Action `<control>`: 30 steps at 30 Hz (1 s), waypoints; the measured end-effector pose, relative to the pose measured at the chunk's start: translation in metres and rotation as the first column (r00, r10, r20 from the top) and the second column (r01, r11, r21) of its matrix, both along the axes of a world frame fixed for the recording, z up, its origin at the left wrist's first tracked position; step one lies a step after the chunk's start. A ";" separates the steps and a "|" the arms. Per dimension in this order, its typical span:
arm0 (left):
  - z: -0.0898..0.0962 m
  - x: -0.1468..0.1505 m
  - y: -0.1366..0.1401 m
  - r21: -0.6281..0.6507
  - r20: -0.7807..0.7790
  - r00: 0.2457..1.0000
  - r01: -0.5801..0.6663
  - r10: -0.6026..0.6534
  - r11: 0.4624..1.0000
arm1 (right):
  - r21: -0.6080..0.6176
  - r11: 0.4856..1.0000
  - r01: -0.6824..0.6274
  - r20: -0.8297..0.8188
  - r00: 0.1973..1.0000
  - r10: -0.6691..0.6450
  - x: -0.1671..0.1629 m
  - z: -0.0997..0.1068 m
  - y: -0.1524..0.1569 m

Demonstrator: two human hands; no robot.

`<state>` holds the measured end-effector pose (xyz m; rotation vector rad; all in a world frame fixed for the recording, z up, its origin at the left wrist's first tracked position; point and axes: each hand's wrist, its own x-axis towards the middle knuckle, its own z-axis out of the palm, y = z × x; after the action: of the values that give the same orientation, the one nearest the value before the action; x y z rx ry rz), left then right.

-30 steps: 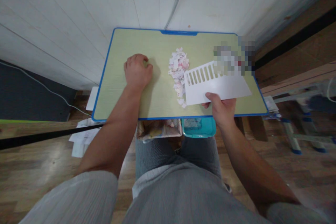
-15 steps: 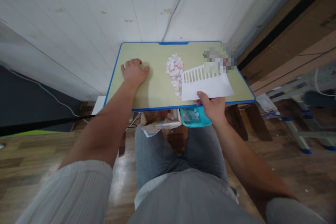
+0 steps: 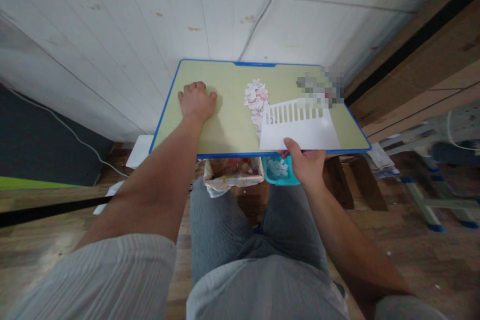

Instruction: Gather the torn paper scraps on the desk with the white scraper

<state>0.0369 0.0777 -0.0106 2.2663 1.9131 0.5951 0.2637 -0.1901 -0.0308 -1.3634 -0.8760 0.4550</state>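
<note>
My left hand (image 3: 197,102) rests palm down on the left part of a pale yellow tabletop (image 3: 228,130) with a blue rim, its fingers spread and nothing in it. At the near edge, my right hand (image 3: 305,162) grips a white sheet (image 3: 300,135) by its front side, thumb on top and fingers underneath. A row of long slots runs along the sheet's far side. The sheet's left side borders and partly covers a heap of small white and pinkish paper scraps (image 3: 256,94) in the middle of the table.
Below the near edge are a bag-lined bin (image 3: 215,185) and a turquoise basket (image 3: 281,180) holding white scraps. A pixelated patch (image 3: 324,87) hides things at the table's back right. A white wall (image 3: 161,35) stands behind, cardboard boxes (image 3: 405,55) to the right.
The camera view has shifted a little. The slotted sheet has come slightly closer to the near edge in my right hand. My left hand stays flat on the table.
</note>
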 end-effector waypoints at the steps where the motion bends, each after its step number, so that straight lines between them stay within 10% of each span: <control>1: 0.000 0.000 0.000 0.000 -0.003 1.000 -0.004 0.004 1.000 | 0.002 1.000 0.001 -0.002 1.000 -0.001 -0.001 -0.001 0.000; 22: 0.000 -0.001 0.000 -0.018 0.023 1.000 -0.018 0.019 1.000 | -0.047 0.994 -0.101 -0.022 0.995 0.100 -0.012 0.003 -0.004; 30: 0.001 0.000 -0.002 -0.026 -0.001 1.000 -0.028 0.028 0.999 | -0.017 0.998 0.054 -0.042 0.998 -0.054 0.003 0.012 -0.003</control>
<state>0.0365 0.0759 -0.0092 2.2285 1.9442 0.5700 0.2663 -0.1928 -0.0184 -1.3836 -0.8010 0.4482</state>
